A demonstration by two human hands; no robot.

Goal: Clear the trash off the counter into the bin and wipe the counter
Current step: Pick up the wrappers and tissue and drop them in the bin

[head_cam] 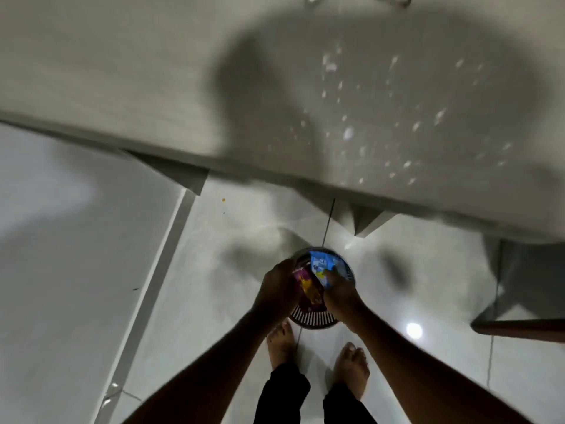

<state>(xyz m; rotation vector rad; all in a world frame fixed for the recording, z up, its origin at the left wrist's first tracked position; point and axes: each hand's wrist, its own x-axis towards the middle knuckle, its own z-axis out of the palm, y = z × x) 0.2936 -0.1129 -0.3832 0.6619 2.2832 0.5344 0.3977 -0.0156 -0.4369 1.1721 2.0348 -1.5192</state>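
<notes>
A small round slotted bin (312,319) stands on the white tiled floor just in front of my bare feet. Both hands are over its mouth. My left hand (276,289) is shut on a purple and yellow wrapper (307,286). My right hand (341,293) is shut on a blue and white wrapper (324,264). Both wrappers hang partly inside the bin. Above, the grey counter (153,71) carries several small white crumbs (348,133) scattered across its right half.
Two white objects (391,0) sit at the counter's far edge, cut off by the frame. A dark brown ledge (519,328) juts in at the right. A tiny orange speck (223,199) lies on the floor. The picture is blurred by motion.
</notes>
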